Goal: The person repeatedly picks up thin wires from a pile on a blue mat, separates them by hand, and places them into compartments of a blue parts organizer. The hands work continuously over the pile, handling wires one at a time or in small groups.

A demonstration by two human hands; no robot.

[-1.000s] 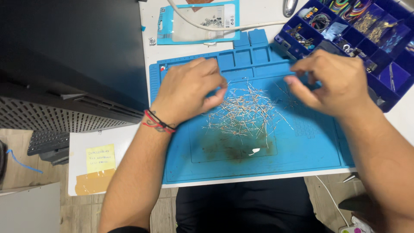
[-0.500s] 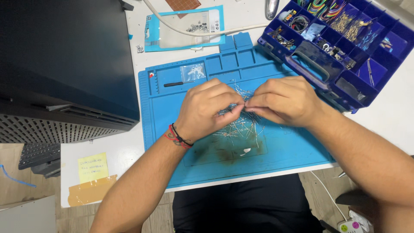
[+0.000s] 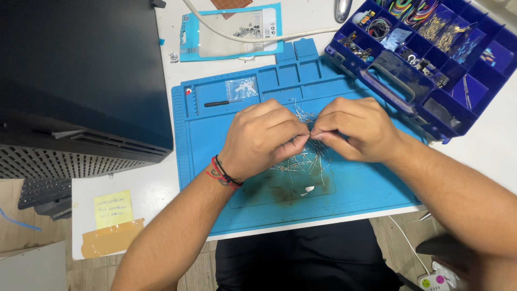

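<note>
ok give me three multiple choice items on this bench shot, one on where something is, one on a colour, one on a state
1. Where does the parts organiser box sit?
A. right of the work mat
B. on the floor
C. on the computer case

2. What colour is the work mat?
A. green
B. blue
C. grey

3. How are the left hand and right hand placed?
A. flat and far apart
B. off the table
C. fingertips pinched together over the pile of wire-leaded components

Answers:
1 A, it lies at the mat's upper right on the white table.
2 B, the silicone mat is plainly blue.
3 C, both hands meet above the pile, pinching thin leads.
</note>
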